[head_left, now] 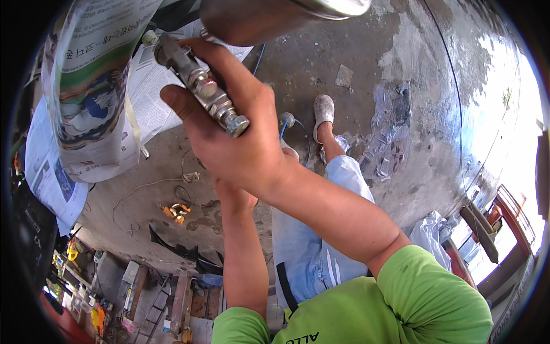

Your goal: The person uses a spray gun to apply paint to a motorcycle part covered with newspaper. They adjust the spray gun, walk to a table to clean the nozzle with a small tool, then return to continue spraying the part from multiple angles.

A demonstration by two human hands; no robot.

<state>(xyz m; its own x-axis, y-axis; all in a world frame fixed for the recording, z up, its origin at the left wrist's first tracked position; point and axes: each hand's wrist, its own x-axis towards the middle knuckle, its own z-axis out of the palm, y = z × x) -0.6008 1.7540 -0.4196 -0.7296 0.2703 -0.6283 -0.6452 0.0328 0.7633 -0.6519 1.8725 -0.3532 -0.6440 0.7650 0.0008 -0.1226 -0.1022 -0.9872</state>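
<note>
One right hand [246,129] curls its fingers round spray gun [207,92] | left hand [236,198] mostly hidden, fingers unreadable | cup [269,23] best kept clear of left newspaper [94,103]

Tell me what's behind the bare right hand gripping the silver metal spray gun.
Behind the right hand, part of the bare left hand and stained grey concrete floor show. The left hand's fingers are covered, so whether they hold anything cannot be seen.
</note>
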